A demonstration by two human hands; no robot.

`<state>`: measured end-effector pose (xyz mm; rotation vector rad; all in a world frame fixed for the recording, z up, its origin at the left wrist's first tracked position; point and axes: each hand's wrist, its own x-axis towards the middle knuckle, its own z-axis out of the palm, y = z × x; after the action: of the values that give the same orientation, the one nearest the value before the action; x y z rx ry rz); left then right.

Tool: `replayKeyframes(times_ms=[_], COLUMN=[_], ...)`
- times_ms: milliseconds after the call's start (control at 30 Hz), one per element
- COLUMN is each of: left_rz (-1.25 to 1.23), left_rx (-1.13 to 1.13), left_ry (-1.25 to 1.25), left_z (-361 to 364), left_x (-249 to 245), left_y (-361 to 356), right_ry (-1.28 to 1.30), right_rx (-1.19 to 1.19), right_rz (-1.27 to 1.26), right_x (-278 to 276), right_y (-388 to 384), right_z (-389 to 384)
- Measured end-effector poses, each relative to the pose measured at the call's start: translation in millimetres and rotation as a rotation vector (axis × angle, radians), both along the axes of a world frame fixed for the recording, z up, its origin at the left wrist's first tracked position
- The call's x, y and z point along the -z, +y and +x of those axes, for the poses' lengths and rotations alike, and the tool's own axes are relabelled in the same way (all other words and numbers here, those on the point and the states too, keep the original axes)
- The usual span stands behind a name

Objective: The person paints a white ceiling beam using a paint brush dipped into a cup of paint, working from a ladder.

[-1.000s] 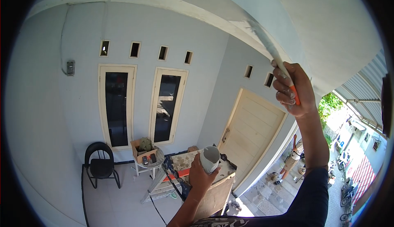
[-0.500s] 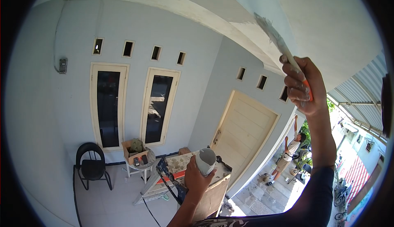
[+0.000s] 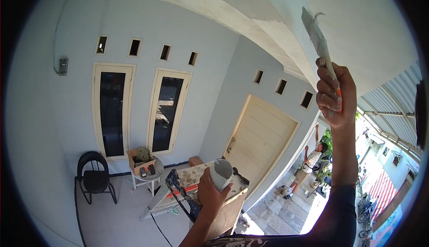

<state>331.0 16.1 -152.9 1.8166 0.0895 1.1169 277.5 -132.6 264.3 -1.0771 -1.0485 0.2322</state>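
Raised at the upper right, my right hand [image 3: 333, 93] is closed round the handle of a paintbrush [image 3: 316, 35], which has an orange end. Grey paint coats its bristles, a few of which stick out sideways, and they lie at or very near the pale ceiling beam [image 3: 286, 28]; contact is hard to make out. Paint specks mark the fingers. Lower down, my left hand [image 3: 211, 192] grips a white cup [image 3: 221, 174] with grey paint inside. Beneath that hand stands a paint-stained ladder top [image 3: 190, 175].
A black chair [image 3: 94, 177] stands by the left wall. Near the windows, a small white table [image 3: 145, 182] carries a cardboard box [image 3: 132, 160]. Behind the ladder is a cream door [image 3: 261, 133]. Outside on the right, another person [image 3: 313, 157] reaches up to a wall.
The brush in my right hand has shifted right along the beam and stands more upright. My left hand still holds the cup. The room has slid slightly left and up in view.
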Motion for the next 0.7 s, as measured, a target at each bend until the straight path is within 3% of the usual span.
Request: replayKeyframes(times_ms=[233, 300, 433, 567, 700], left_rz=[0.017, 0.011, 0.002, 0.024, 0.023], left_rx=[-0.004, 0.006, 0.001, 0.004, 0.020], left_ry=[0.007, 0.007, 0.007, -0.018, 0.040], left_z=[-2, -3, -2, -1, -4], left_x=[-1, -2, -2, 1, -3], left_y=[1, 1, 1, 2, 2], right_ry=[0.202, 0.096, 0.180, 0.026, 0.039], right_rx=[0.148, 0.159, 0.033, -0.025, 0.031], right_rz=[-0.283, -0.178, -0.053, -0.010, 0.038], right_x=[24, 6, -22, 0, 33], right_y=[61, 82, 80, 56, 54], right_z=[48, 65, 60, 59, 65])
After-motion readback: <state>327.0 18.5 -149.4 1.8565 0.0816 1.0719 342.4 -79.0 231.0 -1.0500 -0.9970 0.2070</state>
